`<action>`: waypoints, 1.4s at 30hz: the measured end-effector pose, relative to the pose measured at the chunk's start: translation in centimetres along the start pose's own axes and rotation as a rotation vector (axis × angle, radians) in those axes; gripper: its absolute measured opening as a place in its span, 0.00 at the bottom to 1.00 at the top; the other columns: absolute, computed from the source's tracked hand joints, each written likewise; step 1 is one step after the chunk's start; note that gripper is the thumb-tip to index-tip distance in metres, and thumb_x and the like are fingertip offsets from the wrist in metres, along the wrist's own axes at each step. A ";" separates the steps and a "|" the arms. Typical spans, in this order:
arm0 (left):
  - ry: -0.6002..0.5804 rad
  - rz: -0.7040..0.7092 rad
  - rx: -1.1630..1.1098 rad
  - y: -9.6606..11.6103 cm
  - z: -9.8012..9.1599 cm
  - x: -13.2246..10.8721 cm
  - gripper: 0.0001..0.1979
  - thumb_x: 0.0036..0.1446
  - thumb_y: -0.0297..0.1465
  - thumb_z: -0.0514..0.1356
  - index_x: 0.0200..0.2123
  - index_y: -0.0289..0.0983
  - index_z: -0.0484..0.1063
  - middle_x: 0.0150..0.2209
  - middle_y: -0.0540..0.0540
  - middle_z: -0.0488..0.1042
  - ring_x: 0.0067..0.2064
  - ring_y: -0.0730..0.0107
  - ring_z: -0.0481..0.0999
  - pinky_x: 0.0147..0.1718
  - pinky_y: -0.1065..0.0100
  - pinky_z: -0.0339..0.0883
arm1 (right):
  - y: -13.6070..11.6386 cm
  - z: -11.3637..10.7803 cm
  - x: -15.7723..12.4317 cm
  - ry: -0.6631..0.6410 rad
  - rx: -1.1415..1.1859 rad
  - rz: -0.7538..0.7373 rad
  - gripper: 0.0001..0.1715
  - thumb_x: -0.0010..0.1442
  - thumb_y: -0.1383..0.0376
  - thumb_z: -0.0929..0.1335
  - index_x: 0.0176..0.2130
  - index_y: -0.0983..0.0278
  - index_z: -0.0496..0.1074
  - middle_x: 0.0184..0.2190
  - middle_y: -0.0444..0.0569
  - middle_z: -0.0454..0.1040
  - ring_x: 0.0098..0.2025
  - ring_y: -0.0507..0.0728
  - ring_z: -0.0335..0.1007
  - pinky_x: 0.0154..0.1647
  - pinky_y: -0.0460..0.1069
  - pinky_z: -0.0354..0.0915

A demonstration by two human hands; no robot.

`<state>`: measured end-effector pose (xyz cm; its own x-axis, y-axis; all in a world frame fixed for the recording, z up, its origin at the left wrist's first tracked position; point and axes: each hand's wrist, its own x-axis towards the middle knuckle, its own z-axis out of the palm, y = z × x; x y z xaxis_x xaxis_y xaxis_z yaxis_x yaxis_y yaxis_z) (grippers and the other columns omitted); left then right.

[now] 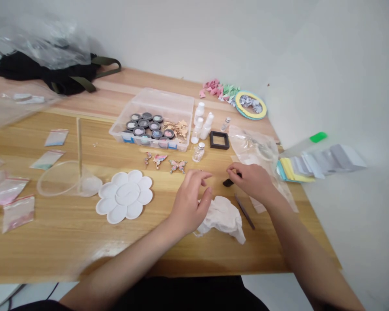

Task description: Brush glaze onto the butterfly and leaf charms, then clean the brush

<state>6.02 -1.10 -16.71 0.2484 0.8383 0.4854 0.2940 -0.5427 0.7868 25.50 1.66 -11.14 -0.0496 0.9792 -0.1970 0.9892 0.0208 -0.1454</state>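
At a wooden table [35,246], you sit among craft supplies. A clear plastic box [181,103] holds dark round pots [143,123] and gold cut-outs [176,128]. A white flower palette [124,196] lies left of your hands, and a butterfly charm [177,166] lies above them. A crumpled tissue [220,218] sits just below your right hand, with tweezers [244,211] beside it. Your left hand [191,203] curls loosely at the tissue's edge, gripping nothing visible. Your right hand [251,181] pinches a small black piece [228,182] in a narrow grip, beyond the tissue. The piece looks matte, and your fingers hide part of its shape.
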 end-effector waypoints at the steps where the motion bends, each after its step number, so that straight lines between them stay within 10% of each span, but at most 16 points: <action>1: 0.000 0.000 0.001 0.0 0.0 0.0 0.12 0.60 0.23 0.54 0.48 0.37 0.65 0.40 0.45 0.69 0.40 0.69 0.72 0.39 0.64 0.68 | 0.0 0.0 0.0 -0.001 0.005 -0.008 0.15 0.62 0.64 0.62 0.37 0.59 0.78 0.33 0.46 0.82 0.35 0.57 0.76 0.32 0.48 0.59; 19: -0.025 -0.047 0.243 -1.0 0.7 -0.3 0.09 0.57 0.28 0.59 0.42 0.38 0.71 0.43 0.41 0.72 0.47 0.56 0.72 0.45 0.52 0.66 | -1.3 0.3 -1.2 0.056 0.066 -0.142 0.18 0.62 0.59 0.63 0.45 0.60 0.77 0.31 0.50 0.82 0.33 0.59 0.75 0.33 0.50 0.57; 27: -0.073 -0.050 0.265 -1.1 0.5 -0.4 0.08 0.59 0.27 0.58 0.43 0.39 0.70 0.43 0.43 0.71 0.47 0.57 0.72 0.46 0.52 0.67 | 0.2 -1.5 -3.0 0.212 0.334 -0.117 0.16 0.62 0.59 0.62 0.44 0.59 0.77 0.15 0.38 0.67 0.18 0.50 0.57 0.25 0.48 0.54; 42: -0.242 -0.083 0.114 0.7 -0.9 0.4 0.16 0.59 0.22 0.57 0.50 0.41 0.67 0.43 0.46 0.72 0.49 0.65 0.72 0.46 0.61 0.70 | 3.3 2.5 -3.0 0.219 1.091 0.328 0.09 0.61 0.54 0.69 0.39 0.52 0.78 0.17 0.40 0.58 0.18 0.48 0.52 0.14 0.43 0.49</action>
<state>5.48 -1.15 -15.62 0.4281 0.8506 0.3053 0.4212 -0.4866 0.7654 28.58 -1.71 -13.41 0.3176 0.9215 -0.2236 0.3002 -0.3214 -0.8981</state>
